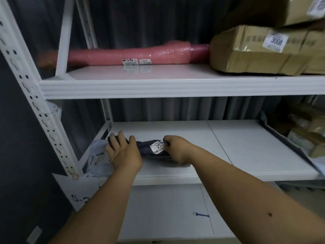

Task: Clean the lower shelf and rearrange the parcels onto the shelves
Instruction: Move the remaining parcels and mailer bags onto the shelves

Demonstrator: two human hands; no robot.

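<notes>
Setting down a dark soft parcel at the left end of the lower shelf, both hands on it: left hand fingers spread and pressed flat over its left end, with a pale crumpled mailer just left of that hand against the white perforated upright; right hand curled closed over the parcel's right end beside its white printed label. Best done, I judge, by sliding the limp bag snug to the mailer, label facing out; well above the hands a glossy pink wrapped roll and taped brown kraft bundle lie on the smooth upper shelf
</notes>
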